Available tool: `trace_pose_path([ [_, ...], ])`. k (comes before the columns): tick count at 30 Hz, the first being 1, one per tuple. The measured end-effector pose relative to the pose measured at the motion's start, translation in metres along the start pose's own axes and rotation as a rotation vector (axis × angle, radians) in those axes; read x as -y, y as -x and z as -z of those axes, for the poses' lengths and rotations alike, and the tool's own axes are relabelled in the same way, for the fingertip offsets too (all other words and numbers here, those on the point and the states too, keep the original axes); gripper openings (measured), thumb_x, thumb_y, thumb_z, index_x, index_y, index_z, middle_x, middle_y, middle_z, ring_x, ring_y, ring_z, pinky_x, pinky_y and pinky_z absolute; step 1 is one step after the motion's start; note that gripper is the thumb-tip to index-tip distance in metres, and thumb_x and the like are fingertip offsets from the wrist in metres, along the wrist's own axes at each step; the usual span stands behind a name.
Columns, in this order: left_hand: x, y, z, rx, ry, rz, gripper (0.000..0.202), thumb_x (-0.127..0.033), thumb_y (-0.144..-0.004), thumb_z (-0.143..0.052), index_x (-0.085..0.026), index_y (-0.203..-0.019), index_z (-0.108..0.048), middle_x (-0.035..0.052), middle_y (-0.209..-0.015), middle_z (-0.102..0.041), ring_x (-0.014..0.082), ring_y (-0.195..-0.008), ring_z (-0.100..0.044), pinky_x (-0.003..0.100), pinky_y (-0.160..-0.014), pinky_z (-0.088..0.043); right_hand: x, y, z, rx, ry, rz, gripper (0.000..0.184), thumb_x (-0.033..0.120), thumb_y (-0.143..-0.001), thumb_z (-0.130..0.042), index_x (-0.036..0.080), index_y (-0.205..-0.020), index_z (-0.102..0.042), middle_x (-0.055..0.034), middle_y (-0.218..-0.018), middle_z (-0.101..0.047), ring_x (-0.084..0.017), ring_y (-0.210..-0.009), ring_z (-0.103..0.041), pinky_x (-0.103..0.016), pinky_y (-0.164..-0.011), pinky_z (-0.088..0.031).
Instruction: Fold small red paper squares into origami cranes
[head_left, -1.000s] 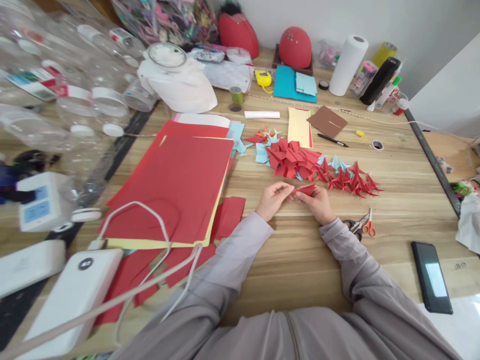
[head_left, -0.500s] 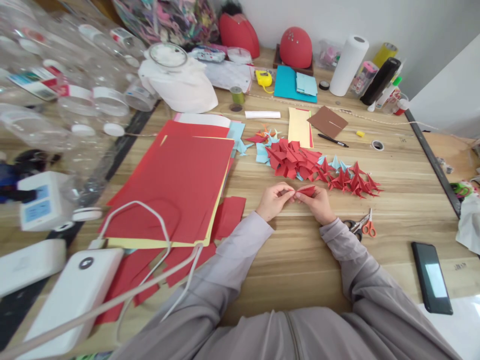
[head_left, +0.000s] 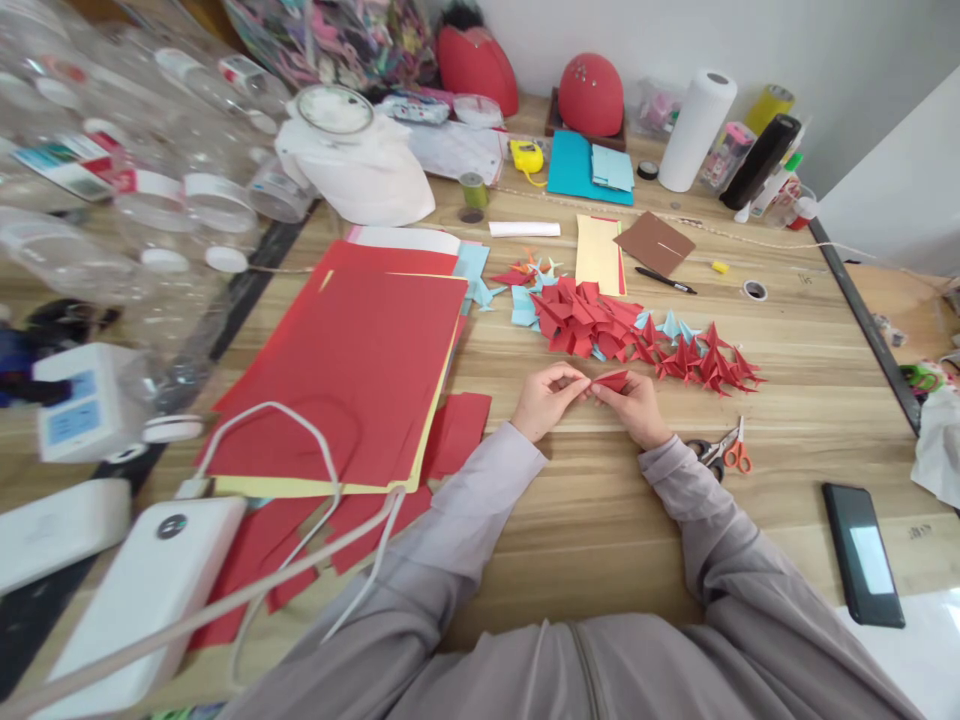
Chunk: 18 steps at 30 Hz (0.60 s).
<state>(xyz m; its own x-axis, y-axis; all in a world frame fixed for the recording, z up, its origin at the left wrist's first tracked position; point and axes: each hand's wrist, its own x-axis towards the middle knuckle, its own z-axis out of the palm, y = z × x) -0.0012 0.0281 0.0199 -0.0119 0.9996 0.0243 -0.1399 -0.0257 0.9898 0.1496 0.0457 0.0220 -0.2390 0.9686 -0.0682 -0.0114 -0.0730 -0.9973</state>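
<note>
My left hand point(head_left: 546, 400) and my right hand point(head_left: 639, 410) meet over the wooden table point(head_left: 600, 520), both pinching a small folded red paper piece point(head_left: 613, 380) between their fingertips. Just beyond them lies a pile of folded red paper shapes point(head_left: 592, 318) mixed with a few light blue ones, trailing off to the right point(head_left: 709, 365). A stack of large red paper sheets point(head_left: 360, 370) on a yellow sheet lies to the left of my hands. Smaller red offcuts point(head_left: 457, 430) lie beside my left sleeve.
Orange-handled scissors point(head_left: 726, 450) lie right of my right wrist, a black phone point(head_left: 862, 555) farther right. A black pen point(head_left: 664, 280), brown card point(head_left: 655, 242), paper roll point(head_left: 696, 130) and red domes point(head_left: 590, 95) sit at the back. Clear plastic bottles point(head_left: 150, 170) and white devices with a cable point(head_left: 157, 590) crowd the left.
Hardly anything has moved. My fingertips have shifted slightly on the red paper piece; the hands stay in the same spot.
</note>
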Motion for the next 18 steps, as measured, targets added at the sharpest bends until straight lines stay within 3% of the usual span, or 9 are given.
trace_pose_path([
  [9, 0.0026, -0.0005, 0.0019, 0.032, -0.006, -0.099, 0.014, -0.029, -0.072, -0.072, -0.016, -0.075, -0.074, 0.0018, -0.071, -0.062, 0.0099, -0.057, -0.059, 0.026, -0.058, -0.05, 0.0005, 0.0, 0.0004, 0.024, -0.004, 0.009, 0.026, 0.042, -0.063, -0.078, 0.018, -0.071, -0.069, -0.0006, -0.062, -0.068, -0.013, -0.053, -0.056, -0.028, -0.055, -0.048],
  [18, -0.0017, 0.0011, -0.0021, -0.131, 0.05, -0.047, 0.015, -0.028, -0.061, -0.08, -0.016, -0.062, -0.071, 0.0005, -0.064, -0.062, 0.0097, -0.051, -0.058, 0.025, -0.053, -0.048, -0.0044, -0.0001, 0.0014, 0.02, 0.029, 0.023, 0.024, 0.041, -0.066, -0.076, 0.019, -0.072, -0.069, -0.0006, -0.064, -0.068, -0.012, -0.053, -0.056, -0.027, -0.055, -0.047],
])
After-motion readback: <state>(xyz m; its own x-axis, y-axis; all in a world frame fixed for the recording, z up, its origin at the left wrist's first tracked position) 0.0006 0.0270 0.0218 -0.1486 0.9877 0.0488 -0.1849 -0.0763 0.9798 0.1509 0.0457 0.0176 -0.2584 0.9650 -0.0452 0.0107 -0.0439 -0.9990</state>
